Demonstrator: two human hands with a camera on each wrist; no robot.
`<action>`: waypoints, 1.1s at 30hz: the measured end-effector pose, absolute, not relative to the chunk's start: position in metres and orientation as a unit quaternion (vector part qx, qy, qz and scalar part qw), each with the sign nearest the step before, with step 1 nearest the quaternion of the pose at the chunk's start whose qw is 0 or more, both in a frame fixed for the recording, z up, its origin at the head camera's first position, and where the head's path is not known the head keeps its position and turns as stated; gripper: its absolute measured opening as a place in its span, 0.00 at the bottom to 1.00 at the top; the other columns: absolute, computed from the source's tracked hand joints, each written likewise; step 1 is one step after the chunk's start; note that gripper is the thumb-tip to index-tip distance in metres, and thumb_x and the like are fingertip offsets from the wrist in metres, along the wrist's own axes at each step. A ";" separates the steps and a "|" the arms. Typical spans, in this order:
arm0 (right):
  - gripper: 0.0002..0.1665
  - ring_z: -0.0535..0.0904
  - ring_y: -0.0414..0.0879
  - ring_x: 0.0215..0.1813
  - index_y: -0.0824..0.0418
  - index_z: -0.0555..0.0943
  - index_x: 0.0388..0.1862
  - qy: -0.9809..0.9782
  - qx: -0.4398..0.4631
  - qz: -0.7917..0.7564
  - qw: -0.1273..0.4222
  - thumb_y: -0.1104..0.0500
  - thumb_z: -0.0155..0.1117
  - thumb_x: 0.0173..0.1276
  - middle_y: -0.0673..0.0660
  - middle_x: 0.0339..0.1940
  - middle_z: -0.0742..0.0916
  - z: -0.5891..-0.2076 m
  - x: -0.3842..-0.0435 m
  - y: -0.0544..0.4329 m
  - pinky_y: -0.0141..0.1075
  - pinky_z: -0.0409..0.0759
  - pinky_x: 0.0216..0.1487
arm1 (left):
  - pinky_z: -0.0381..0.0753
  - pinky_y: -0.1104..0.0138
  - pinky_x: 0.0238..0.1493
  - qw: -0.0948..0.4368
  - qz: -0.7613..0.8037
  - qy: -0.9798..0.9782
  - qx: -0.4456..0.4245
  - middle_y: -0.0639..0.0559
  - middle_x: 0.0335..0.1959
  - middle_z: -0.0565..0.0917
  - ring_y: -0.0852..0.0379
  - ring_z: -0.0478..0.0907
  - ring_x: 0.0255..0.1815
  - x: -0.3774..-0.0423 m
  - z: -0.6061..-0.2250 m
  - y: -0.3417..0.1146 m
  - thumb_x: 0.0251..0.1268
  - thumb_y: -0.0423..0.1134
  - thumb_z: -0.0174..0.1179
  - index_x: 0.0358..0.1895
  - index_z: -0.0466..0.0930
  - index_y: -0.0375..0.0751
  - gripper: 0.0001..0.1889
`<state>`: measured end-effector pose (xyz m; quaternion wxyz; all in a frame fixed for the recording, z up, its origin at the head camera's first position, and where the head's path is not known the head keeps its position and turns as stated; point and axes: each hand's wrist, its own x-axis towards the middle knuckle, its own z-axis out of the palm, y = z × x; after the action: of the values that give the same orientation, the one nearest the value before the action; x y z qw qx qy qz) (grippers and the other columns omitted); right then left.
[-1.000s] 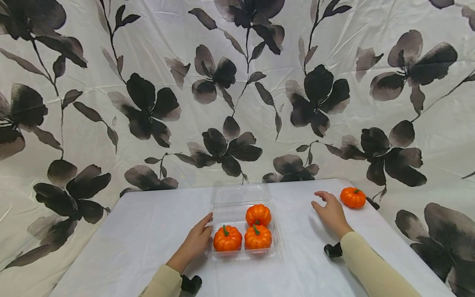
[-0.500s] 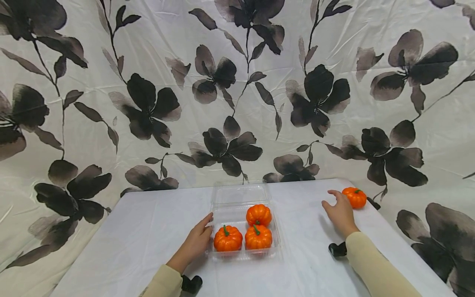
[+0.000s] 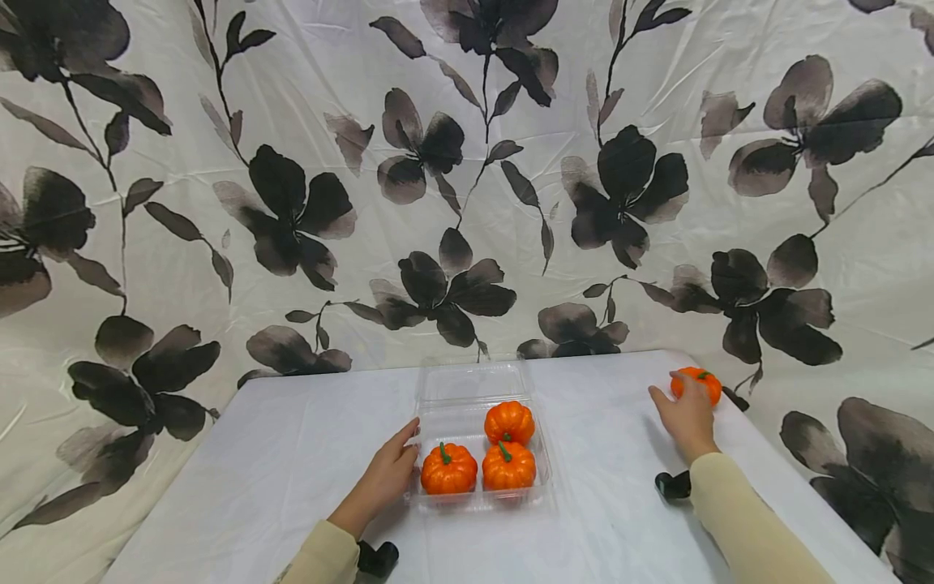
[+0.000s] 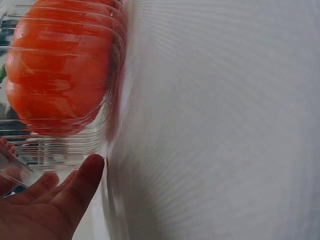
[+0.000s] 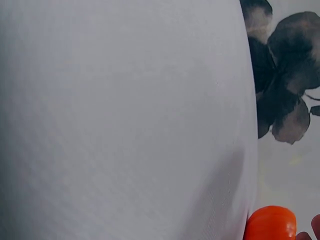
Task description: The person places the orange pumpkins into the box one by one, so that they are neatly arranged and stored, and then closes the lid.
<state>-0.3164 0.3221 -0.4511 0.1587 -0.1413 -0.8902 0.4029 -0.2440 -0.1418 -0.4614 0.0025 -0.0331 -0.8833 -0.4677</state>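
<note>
A clear plastic clamshell container (image 3: pixel 445 424) stands on the table with its lid (image 3: pixel 473 381) folded back. Inside it sit three small orange pumpkins, two in the near compartments and one at the far right. My left hand (image 3: pixel 383 474) touches the container's left side with extended fingers; its fingertips (image 4: pixel 92 162) show against the ridged plastic wall in the left wrist view. Another orange pumpkin (image 3: pixel 706 378) lies near the table's far right corner. Over it reaches my right hand (image 3: pixel 689 418), fingers partly covering it and thumb spread apart from it. The right wrist view catches the pumpkin (image 5: pixel 272 223) beside fingertips.
White cloth covers the table (image 3: pixel 292 430). Behind it hangs a pale curtain (image 3: pixel 525 243) with dark flowers, close to the table's far edge. The lone pumpkin is near the right edge of the table. Black straps are worn at both wrists.
My right hand has moved rightward and slightly away from me, from left of the lone pumpkin to over it. The left hand, the container and its pumpkins have stayed put.
</note>
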 end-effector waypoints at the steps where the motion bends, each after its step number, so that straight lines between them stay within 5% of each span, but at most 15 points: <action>1: 0.39 0.61 0.69 0.68 0.66 0.62 0.72 -0.888 -0.147 0.405 0.160 0.46 0.56 0.70 0.73 0.69 0.66 -0.451 -0.316 0.323 0.64 0.62 0.68 | 0.75 0.47 0.62 0.002 -0.467 -0.884 -0.033 0.40 0.71 0.68 0.39 0.71 0.67 -0.244 -0.462 -0.142 0.74 0.39 0.43 0.76 0.56 0.43 0.28; 11: 0.36 0.60 0.73 0.65 0.67 0.64 0.67 -0.855 -0.189 0.421 0.236 0.50 0.59 0.66 0.75 0.66 0.64 -0.450 -0.316 0.332 0.65 0.61 0.62 | 0.79 0.51 0.58 0.001 -0.468 -0.883 -0.028 0.40 0.71 0.68 0.42 0.75 0.63 -0.244 -0.460 -0.142 0.74 0.39 0.42 0.76 0.56 0.44 0.28; 33: 0.47 0.57 0.70 0.70 0.67 0.50 0.76 -0.833 -0.228 0.470 0.180 0.47 0.57 0.67 0.74 0.72 0.59 -0.453 -0.322 0.355 0.63 0.58 0.72 | 0.80 0.51 0.57 0.005 -0.463 -0.886 -0.027 0.39 0.70 0.69 0.45 0.76 0.58 -0.242 -0.457 -0.142 0.73 0.38 0.43 0.75 0.58 0.43 0.28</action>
<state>-0.3221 0.3548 -0.4530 0.1802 -0.2283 -0.8333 0.4701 -0.2421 -0.1416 -0.4572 0.0053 -0.0268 -0.8859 -0.4630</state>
